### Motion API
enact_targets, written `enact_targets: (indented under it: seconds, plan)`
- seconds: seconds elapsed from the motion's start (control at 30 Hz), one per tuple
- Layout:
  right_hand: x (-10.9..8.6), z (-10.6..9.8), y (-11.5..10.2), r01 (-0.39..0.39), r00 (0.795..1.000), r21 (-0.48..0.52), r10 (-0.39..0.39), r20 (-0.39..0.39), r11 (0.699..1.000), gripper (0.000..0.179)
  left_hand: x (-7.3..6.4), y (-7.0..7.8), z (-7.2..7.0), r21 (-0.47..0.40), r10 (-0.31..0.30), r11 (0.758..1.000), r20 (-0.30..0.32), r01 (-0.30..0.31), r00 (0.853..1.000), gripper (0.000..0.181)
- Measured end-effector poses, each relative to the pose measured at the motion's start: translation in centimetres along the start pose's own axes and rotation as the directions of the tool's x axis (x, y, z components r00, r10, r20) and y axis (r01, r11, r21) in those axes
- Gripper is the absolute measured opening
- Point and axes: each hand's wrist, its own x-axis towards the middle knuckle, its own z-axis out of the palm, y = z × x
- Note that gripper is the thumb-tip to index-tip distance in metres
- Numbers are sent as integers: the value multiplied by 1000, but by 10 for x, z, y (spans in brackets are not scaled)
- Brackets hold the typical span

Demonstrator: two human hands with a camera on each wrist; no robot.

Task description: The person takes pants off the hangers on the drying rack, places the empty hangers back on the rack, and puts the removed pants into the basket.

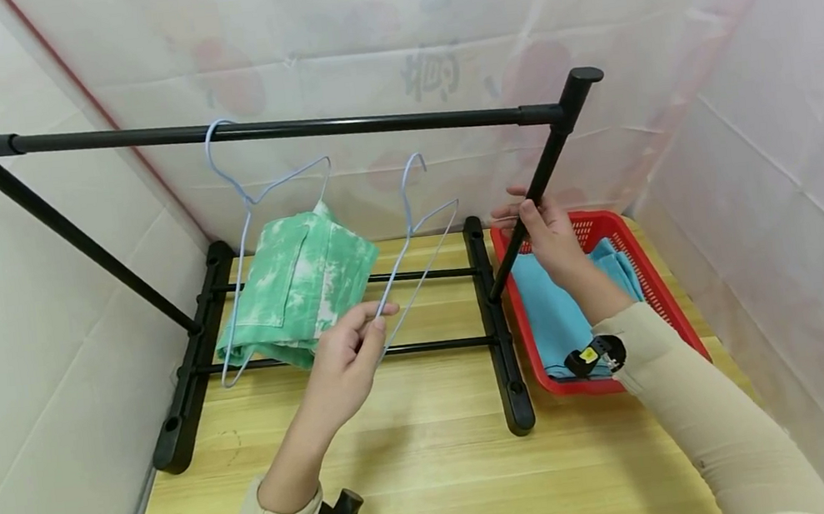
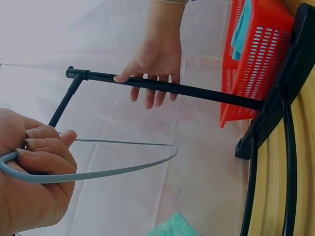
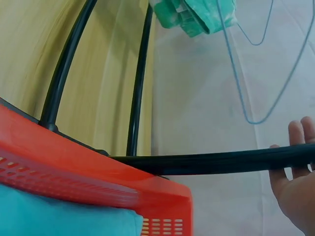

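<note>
My left hand point(image 1: 348, 364) pinches a light blue wire clothes hanger point(image 1: 408, 207) by its lower part, hook upward and below the top rail. In the left wrist view, the fingers curl round the hanger point(image 2: 123, 169). My right hand point(image 1: 557, 246) holds the right slanted post point(image 1: 554, 146) of a black clothes rack. Its thumb lies in front of the post and its fingers behind. Another blue hanger point(image 1: 246, 201) is hooked on the top rail point(image 1: 368, 123), left of centre. On that hanger is a folded green-and-white garment point(image 1: 308, 276).
Right of the rack stands a red perforated basket point(image 1: 669, 301) with folded blue cloth point(image 1: 553, 309) inside. The rack's feet point(image 1: 512, 389) rest on a light wooden table point(image 1: 435, 472). Pale sheeting point(image 1: 772, 169) encloses the back and sides.
</note>
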Motion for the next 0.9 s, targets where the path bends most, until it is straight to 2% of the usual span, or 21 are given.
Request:
enact_targets:
  seconds: [0.1,0.23,0.53,0.9]
  plan:
    - [1,3,3,3,999,6,-2,-32,1000,40,1,3,2,-16,14,1000,-1,-14,1000,25]
    - [1,5,6,3,998,44,-1,-60,999,31,2,5,4,-21,40,999,-6,-40,999,25]
    - [2,2,12,-17,998,73,20,-52,997,23,11,10,7,-18,87,996,-17,-88,996,24]
    - [2,1,10,-40,999,74,42,-27,996,23,24,18,12,-25,138,990,-15,-138,990,25]
